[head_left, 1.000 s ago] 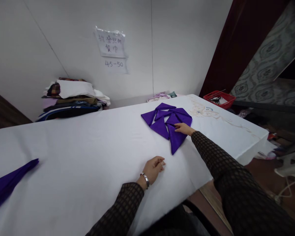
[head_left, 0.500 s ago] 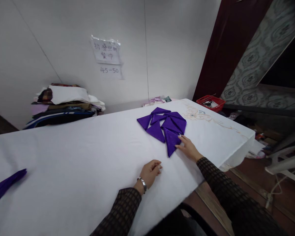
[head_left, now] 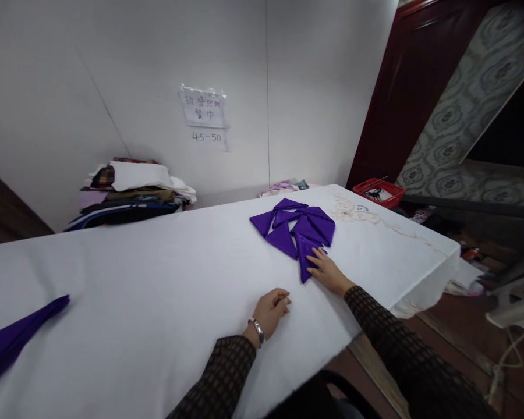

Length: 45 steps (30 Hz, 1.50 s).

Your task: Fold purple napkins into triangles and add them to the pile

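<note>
Several purple napkins (head_left: 282,240), folded into triangles, lie close together on the white tablecloth (head_left: 157,302), some overlapping. My right hand (head_left: 329,273) rests on the nearest folded napkin (head_left: 303,251), its fingers spread over that napkin's right side and covering part of it. To the left and nearer to me, my left hand (head_left: 269,311) hovers at or on the cloth with curled fingers and nothing visible in them. At the far left, more purple cloth (head_left: 21,340) is cut off by the picture's edge.
A stack of folded clothes (head_left: 133,195) sits at the table's back left, against the wall. Some pink fabric (head_left: 279,187) lies at the back edge. A red basket (head_left: 386,198) stands beyond the far right end. A handwritten sign (head_left: 204,110) hangs on the wall.
My right hand has moved further onto the nearest napkin, its fingers now lying over more of it. My left hand stays curled in about the same place. The view has shifted slightly.
</note>
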{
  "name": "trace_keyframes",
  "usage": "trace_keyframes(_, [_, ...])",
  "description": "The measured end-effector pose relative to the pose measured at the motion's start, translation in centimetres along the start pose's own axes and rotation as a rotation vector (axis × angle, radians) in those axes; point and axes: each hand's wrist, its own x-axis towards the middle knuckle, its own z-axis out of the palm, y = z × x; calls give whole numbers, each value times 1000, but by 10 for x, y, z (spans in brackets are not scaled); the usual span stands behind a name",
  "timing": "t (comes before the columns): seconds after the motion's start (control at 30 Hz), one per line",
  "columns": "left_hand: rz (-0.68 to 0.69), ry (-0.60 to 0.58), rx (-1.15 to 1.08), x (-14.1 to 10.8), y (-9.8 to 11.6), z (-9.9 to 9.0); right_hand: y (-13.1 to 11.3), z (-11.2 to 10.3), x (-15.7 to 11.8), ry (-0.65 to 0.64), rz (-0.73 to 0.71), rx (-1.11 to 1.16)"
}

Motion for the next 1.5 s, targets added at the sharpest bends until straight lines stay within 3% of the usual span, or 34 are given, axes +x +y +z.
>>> trace_keyframes(0.13, [71, 26, 93, -8, 3, -4, -7, -2, -16, 2, -48, -31])
trace_keyframes(0.23, [202, 21, 308, -20, 12, -13, -13, -2, -23, -63, -65, -36])
trace_keyframes(0.33, [322, -21, 502, -36, 19, -27, -15, -1, -23, -83, -51, -46])
trace_keyframes(0.43, [358, -36, 579, -51, 19, -45, -14, 2, -21, -63, -55, -60])
trace_keyframes(0.63, [308, 62, 610, -66, 9, -69, -17, 4, -24, -47, -74, -67])
trace_keyframes(0.93, [299, 104, 604, -69, 9, -69, -40, 6, -34, -72, -72, -114])
trace_keyframes(1.13, [217, 230, 498, -69, 10, -77, -66, 14, -48, -74, -135, -82])
trace_keyframes(1.33, [86, 331, 239, -60, 1, -93, -99, 21, -69, -123, -211, -78])
trace_keyframes(1.5, [40, 344, 155, -54, -5, -97, -90, 14, -59, -18, -218, -101])
